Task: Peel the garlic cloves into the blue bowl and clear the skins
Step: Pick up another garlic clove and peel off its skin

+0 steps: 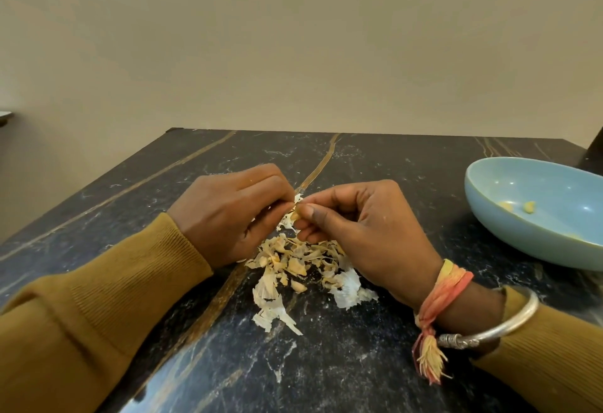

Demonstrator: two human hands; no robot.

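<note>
Your left hand and right hand pinch one garlic clove together at frame centre, above the skins; the blue bowl lies right, nearer your right hand.

Soft, warm, fairly even light fills the scene, and the plain beige wall dims slightly towards the left. The glossy black marble table carries a pale bluish glare along its near edge. The light blue ceramic bowl throws a soft shadow to its left and shows small highlights inside. Wide-angle bending stretches the near corners. Fine detail looks slightly soft.
</note>
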